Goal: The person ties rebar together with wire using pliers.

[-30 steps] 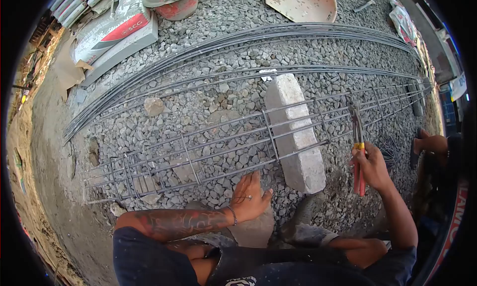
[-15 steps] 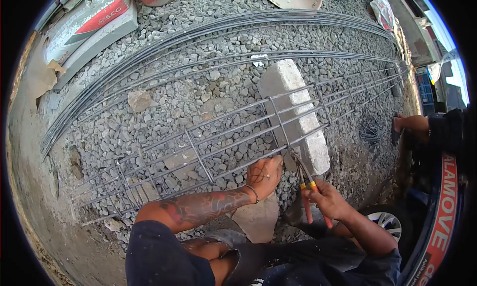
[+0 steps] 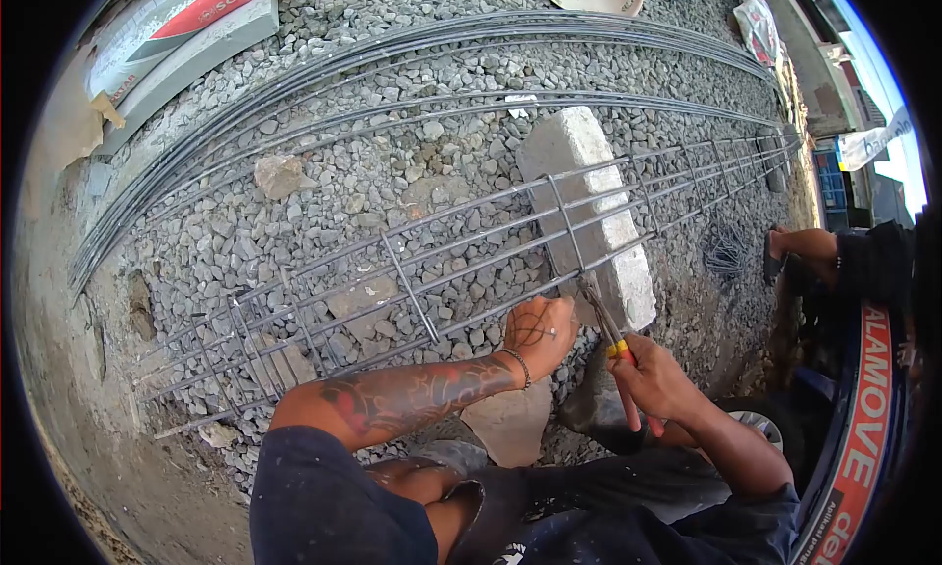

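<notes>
A long rebar cage (image 3: 478, 259) of lengthwise bars and square stirrups lies across the gravel, partly over a concrete block (image 3: 628, 275). My right hand (image 3: 655, 374) is closed around the handles of pincers (image 3: 618, 350), which have red grips and yellow collars. Their jaws point at the near bar, where a stirrup crosses it by the block. Just left of the jaws, my left hand (image 3: 543, 337) is curled shut below that bar. What its fingers grip, if anything, is hidden.
Long loose steel rods (image 3: 392, 53) curve over the gravel behind the cage. A coil of thin wire (image 3: 726, 251) lies at right, near another person's foot (image 3: 775, 251). A cement bag (image 3: 162, 40) rests at upper left. A stone (image 3: 281, 176) sits between rods and cage.
The pincers' handles have come closer together in my right hand and turned slightly. My left hand stays by the same joint. The whole view has shifted a little.
</notes>
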The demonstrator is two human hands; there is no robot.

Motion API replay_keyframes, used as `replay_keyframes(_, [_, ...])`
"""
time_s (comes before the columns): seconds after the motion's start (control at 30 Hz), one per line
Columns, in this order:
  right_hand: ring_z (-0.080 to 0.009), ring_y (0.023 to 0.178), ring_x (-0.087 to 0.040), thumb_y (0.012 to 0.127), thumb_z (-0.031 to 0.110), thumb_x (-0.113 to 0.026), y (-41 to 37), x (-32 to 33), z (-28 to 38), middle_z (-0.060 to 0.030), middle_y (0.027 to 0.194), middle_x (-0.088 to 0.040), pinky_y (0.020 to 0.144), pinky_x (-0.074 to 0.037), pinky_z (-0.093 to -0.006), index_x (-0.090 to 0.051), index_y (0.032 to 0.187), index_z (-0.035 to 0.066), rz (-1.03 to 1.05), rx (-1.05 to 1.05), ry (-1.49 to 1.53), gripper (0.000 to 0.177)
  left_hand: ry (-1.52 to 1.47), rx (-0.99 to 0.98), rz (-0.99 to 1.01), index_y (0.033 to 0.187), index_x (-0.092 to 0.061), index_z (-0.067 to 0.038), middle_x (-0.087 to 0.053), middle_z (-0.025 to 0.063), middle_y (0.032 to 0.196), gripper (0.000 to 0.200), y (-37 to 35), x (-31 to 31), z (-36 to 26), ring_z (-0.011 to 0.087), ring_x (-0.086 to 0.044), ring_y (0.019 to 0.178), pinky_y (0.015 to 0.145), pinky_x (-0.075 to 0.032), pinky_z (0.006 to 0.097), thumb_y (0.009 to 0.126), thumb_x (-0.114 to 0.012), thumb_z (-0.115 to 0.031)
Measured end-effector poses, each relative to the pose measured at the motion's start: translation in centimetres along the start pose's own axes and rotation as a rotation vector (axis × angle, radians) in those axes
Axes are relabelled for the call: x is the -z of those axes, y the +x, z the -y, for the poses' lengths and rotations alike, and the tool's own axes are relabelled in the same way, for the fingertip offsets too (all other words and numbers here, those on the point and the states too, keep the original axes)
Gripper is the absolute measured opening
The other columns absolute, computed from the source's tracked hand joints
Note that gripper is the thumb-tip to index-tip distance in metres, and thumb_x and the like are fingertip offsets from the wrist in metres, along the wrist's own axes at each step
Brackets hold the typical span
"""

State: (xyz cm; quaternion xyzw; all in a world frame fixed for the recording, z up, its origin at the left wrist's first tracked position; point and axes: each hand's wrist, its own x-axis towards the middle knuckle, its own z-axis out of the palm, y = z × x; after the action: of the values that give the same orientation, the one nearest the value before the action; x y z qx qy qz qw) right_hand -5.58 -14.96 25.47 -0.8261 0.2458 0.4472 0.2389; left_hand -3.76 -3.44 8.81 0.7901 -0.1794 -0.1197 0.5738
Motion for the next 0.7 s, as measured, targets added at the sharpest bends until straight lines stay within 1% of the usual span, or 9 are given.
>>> replay_keyframes(0.03, [-0.0282,0.039,-0.055,0.085,0.018,-0.048,0.6,-0.5,-1.2,-0.0158,0.053,-0.056,0.044,-0.046,-0.0365,-0.046,0.084,-0.003,-0.002,0.0,-0.002,0.021,-0.002,-0.002,-0.002,0.066,-0.053,-0.001,-0.055,0.0196,0.057,0.018,0.0,0.0,0.0,0.0371,-0.058,0.057,0.05,-0.044,0.0448,0.077,-0.058,-0.014])
replay_keyframes(0.1, [-0.0377,0.058,-0.06,0.084,0.019,-0.052,2.0,-1.8,-3.9,-0.0217,0.065,-0.058,0.058,-0.049,-0.0433,-0.047,0.084,-0.003,-0.432,0.597,-0.399,0.022,0.004,0.014,-0.016,0.065,-0.054,-0.001,-0.055,0.0199,0.058,0.017,-0.1,0.0,-0.1,0.0378,-0.058,0.058,0.051,-0.044,0.045,0.076,-0.058,-0.013])
replay_keyframes(0.23, [-0.0447,0.073,-0.059,0.083,0.021,-0.053,1.7,-1.6,-2.9,-0.0252,0.077,-0.059,0.068,-0.047,-0.0488,-0.049,0.085,-0.003,-0.291,0.318,-0.243,0.024,0.034,0.031,0.035,0.068,-0.055,0.0,-0.057,0.0216,0.062,0.021,-0.4,-0.1,-0.2,0.0391,-0.059,0.059,0.053,-0.046,0.0441,0.08,-0.056,-0.018])
replay_keyframes(0.3, [-0.0452,0.071,-0.059,0.083,0.021,-0.052,1.5,-1.5,-2.9,-0.0251,0.077,-0.06,0.067,-0.047,-0.0499,-0.05,0.087,-0.003,-0.313,0.238,-0.435,0.024,0.159,0.252,-0.107,0.087,-0.055,0.004,-0.059,0.0285,0.084,0.036,-2.0,-1.0,-2.0,0.0399,-0.061,0.074,0.062,-0.049,0.0433,0.086,-0.051,-0.032])
replay_keyframes(0.37, [-0.0444,0.071,-0.06,0.084,0.023,-0.051,1.9,-1.2,-3.4,-0.0256,0.079,-0.06,0.066,-0.048,-0.05,-0.052,0.089,-0.001,-0.322,0.319,-0.427,0.025,0.091,0.561,0.125,0.102,-0.05,0.008,-0.056,0.0262,0.099,0.058,0.1,-0.7,-4.4,0.0354,-0.061,0.082,0.068,-0.05,0.043,0.085,-0.051,-0.047])
replay_keyframes(0.43, [-0.0424,0.07,-0.062,0.084,0.024,-0.051,2.0,-1.0,-3.4,-0.025,0.077,-0.061,0.065,-0.049,-0.0494,-0.053,0.089,0.0,-0.357,0.373,-0.577,0.025,-0.854,0.993,0.344,0.102,-0.051,0.006,-0.055,0.0176,0.095,0.062,2.9,-1.3,-4.8,0.0257,-0.059,0.08,0.066,-0.049,0.0406,0.08,-0.056,-0.051])
replay_keyframes(0.47, [-0.0398,0.074,-0.063,0.084,0.025,-0.051,2.0,-0.7,-3.1,-0.0245,0.081,-0.061,0.067,-0.049,-0.0484,-0.053,0.095,0.0,-0.317,0.344,-0.59,0.027,-0.861,1.119,0.169,0.074,-0.057,0.005,-0.052,0.0098,0.071,0.051,3.5,-2.6,-5.4,0.0209,-0.058,0.071,0.056,-0.044,0.0342,0.077,-0.062,-0.046])
replay_keyframes(0.57, [-0.0395,0.079,-0.063,0.084,0.025,-0.052,2.7,-0.7,-3.8,-0.0257,0.087,-0.06,0.072,-0.047,-0.0476,-0.051,0.101,-0.002,-0.305,0.359,-0.673,0.031,-1.137,1.14,-0.239,0.083,-0.06,0.001,-0.057,0.0081,0.078,0.038,2.9,-6.3,-5.7,0.0208,-0.057,0.068,0.06,-0.047,0.0318,0.075,-0.072,-0.034])
replay_keyframes(0.7, [-0.0396,0.079,-0.061,0.079,0.019,-0.053,2.6,-0.6,-4.0,-0.0253,0.09,-0.058,0.071,-0.046,-0.0476,-0.052,0.104,-0.002,-0.388,0.464,-0.803,0.032,-1.598,1.104,-0.051,0.099,-0.053,-0.006,-0.055,0.0078,0.084,0.032,2.9,-5.5,-5.1,0.0193,-0.057,0.073,0.065,-0.051,0.0353,0.082,-0.067,-0.029])
